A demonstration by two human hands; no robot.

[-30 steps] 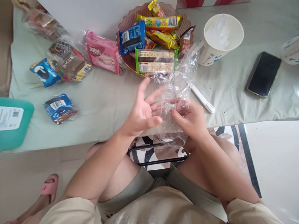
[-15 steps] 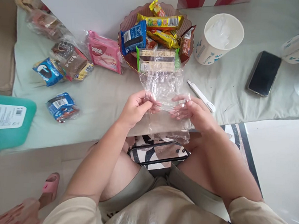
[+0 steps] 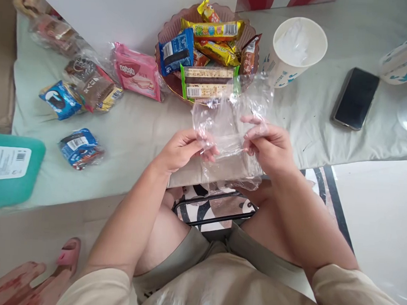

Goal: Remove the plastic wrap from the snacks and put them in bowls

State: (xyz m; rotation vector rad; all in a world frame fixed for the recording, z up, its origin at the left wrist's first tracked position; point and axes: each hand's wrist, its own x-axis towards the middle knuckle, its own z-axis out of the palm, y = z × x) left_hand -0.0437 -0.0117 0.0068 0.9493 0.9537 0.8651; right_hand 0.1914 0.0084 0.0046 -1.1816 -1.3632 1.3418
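A crinkled clear plastic bag (image 3: 223,130) stretches between my two hands above the table's front edge. Pinched on its left side is my left hand (image 3: 186,149), thumb against fingers. My right hand (image 3: 271,145) grips the other side, its index finger extended along the film. The bag's lower end hangs over my lap, and its upper end covers part of the snack in a green-edged wrapper (image 3: 211,81). That snack lies at the front of a pink scalloped bowl (image 3: 166,26) with several yellow, blue and brown packets.
Left of the bowl lie a pink nabati packet (image 3: 137,72), bagged snacks (image 3: 93,83) and two blue packets (image 3: 78,147). A paper cup (image 3: 291,75) with crumpled plastic and a phone (image 3: 356,99) stand to the right. A teal container (image 3: 33,165) sits at the left edge.
The bag is spread wider and its upper part has shifted right. My right hand has turned and risen slightly. The white cutter seen before is now hidden behind it. The view shifted a little.
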